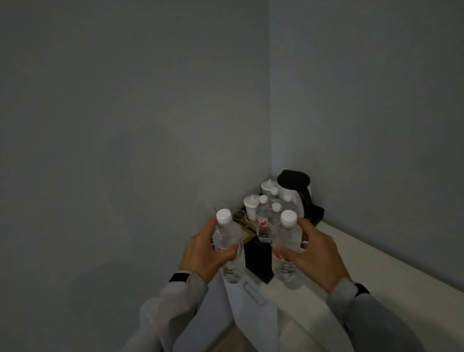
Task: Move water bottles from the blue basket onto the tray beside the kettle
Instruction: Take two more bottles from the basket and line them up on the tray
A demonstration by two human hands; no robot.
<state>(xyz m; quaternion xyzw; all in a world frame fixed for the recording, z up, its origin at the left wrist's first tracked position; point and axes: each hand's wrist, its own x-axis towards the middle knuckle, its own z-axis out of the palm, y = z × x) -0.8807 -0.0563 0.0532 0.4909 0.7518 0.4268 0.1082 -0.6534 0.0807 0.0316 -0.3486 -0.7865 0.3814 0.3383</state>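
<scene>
In the head view, the left hand (202, 253) is gripping a clear, white-capped water bottle (226, 242) at lower centre of the frame, and the right hand (312, 249) is clasping a second bottle (287, 249) just right of it. Behind them, more capped bottles (270, 216) are standing on the dark tray (257, 257) on the white counter (362, 271), beside the kettle (296, 189).
</scene>
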